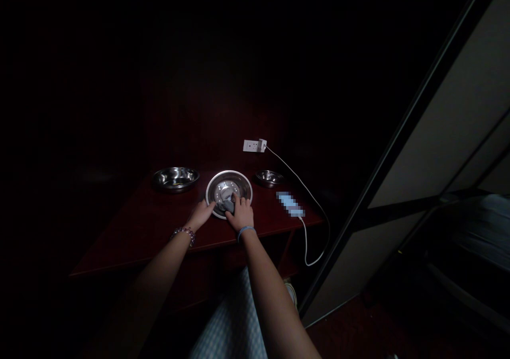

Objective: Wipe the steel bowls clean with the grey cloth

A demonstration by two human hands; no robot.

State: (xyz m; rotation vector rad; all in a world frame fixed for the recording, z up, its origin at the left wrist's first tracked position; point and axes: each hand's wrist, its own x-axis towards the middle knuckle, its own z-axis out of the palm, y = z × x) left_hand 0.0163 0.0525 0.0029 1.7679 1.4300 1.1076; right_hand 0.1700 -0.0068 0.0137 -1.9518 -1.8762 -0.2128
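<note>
A shiny steel bowl (229, 186) sits in the middle of a dark red table (159, 226). My left hand (201, 214) rests on the bowl's near left rim, fingers curled against it. My right hand (241, 213) presses a small grey cloth (228, 205) into the bowl's near side, fingers closed over it. A bead bracelet circles my left wrist and a blue band my right.
A larger steel bowl (175, 178) stands at the left and a small steel bowl (270, 177) at the right. A phone (290, 204) lies near the table's right edge, its white cable running to a wall socket (254, 145). A dark-framed panel stands at the right.
</note>
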